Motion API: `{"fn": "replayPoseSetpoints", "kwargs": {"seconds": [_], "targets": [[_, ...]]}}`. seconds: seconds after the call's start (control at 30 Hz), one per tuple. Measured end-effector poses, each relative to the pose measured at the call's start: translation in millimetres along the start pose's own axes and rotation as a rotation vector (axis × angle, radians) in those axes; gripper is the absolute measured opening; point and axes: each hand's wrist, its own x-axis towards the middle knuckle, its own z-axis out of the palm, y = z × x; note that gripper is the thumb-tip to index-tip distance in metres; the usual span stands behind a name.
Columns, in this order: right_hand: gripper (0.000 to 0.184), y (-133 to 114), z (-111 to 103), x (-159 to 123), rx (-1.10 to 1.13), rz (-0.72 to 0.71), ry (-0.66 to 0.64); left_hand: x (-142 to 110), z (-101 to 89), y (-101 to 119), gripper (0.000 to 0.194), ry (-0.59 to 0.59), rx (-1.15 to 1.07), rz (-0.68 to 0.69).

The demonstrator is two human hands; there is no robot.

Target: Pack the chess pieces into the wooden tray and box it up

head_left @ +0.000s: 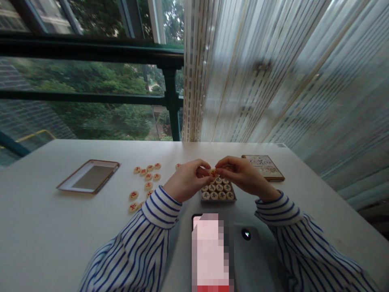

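Observation:
Between the fingertips of both hands is a round Chinese chess piece [213, 172] with a red character. My left hand [189, 178] pinches it from the left, my right hand [243, 173] from the right. Just beneath them sits a small open box [219, 201] filled with rows of pieces; the front rows show dark characters. The hands hide the back of that box. Left of my left hand, several red-marked pieces [148, 177] lie scattered on the white table, some partly covered by my striped sleeve. One more piece [178, 166] lies just beyond my left hand.
A box lid with writing [266, 167] lies behind my right hand. At the far left is a shallow brown-edged tray or lid [91, 175]. A phone with a blurred-out screen [209, 251] and a grey device with a lit round display [251, 255] lie close to me.

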Motion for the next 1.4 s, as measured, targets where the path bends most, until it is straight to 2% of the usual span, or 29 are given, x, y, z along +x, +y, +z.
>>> {"fn": "replayPoseSetpoints", "kwargs": {"seconds": [0.2,0.47,0.63,0.83,1.4], "targets": [[0.023,-1.3,1.0,-0.7,0.010,0.004,-0.012,0.4,-2.7,5.5,0.024,-0.018,-0.107,-0.050],[0.024,-3.2,-2.3,-2.5,-0.044,0.001,-0.045,0.1,-2.0,7.3,0.021,0.007,-0.022,-0.017],[0.025,-5.6,-5.8,-2.6,-0.125,-0.016,-0.048,-0.8,-0.6,7.0,0.021,-0.019,-0.055,-0.019],[0.024,-5.5,-6.6,-2.8,-0.113,-0.004,-0.066,-1.2,0.1,4.7,0.021,-0.028,-0.028,-0.005],[0.022,-4.3,-9.5,-4.0,-0.178,-0.021,-0.126,0.3,-2.6,2.7,0.019,0.004,-0.033,0.030]]}}
